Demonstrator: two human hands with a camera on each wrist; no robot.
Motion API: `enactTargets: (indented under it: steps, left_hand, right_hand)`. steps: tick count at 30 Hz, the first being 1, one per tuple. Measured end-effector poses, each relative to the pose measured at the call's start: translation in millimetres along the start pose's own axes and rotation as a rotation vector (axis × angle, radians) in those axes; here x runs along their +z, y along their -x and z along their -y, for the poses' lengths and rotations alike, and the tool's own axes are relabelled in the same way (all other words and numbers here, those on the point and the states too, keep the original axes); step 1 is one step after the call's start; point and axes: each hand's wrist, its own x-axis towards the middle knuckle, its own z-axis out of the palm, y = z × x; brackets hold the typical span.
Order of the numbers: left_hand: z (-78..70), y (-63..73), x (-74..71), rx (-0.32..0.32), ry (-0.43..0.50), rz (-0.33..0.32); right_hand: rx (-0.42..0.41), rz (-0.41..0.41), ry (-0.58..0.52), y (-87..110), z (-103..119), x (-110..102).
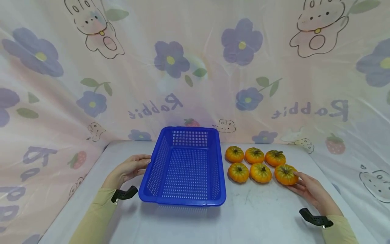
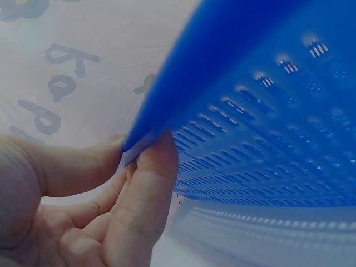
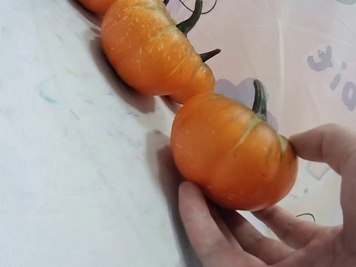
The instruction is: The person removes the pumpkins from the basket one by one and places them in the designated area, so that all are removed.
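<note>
A blue perforated plastic basket (image 1: 186, 200) stands in the middle of the table with nothing inside. My left hand (image 1: 132, 167) pinches its left rim between thumb and fingers, as the left wrist view shows close up at the basket edge (image 2: 183, 72). On the right, my right hand (image 1: 309, 189) grips a small orange pumpkin (image 1: 285, 174), the thumb on its upper side and the fingers beneath; its dark stem points up in the right wrist view (image 3: 233, 153). Several similar pumpkins (image 1: 238, 173) sit beside it in two rows, between the basket and the right hand.
The table (image 1: 256, 217) has a white cover with faint marks. Behind and at both sides hangs a pale cloth (image 1: 207, 91) printed with rabbits, flowers and lettering. Each wrist wears a black band (image 1: 315, 218).
</note>
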Motion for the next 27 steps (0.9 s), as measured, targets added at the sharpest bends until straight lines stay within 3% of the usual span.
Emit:
enactTargets:
  steps: [20,27]
  left_hand:
    - [-1.2,-0.2,-0.4,0.002,-0.018,0.013]
    - [-2.1,-0.7,0.4,0.001,-0.021,0.003]
  right_hand:
    - [-0.064,-0.023,0.346,1.5,1.6,9.3]
    - [-0.107,-0.038,0.408,2.4,2.7,4.1]
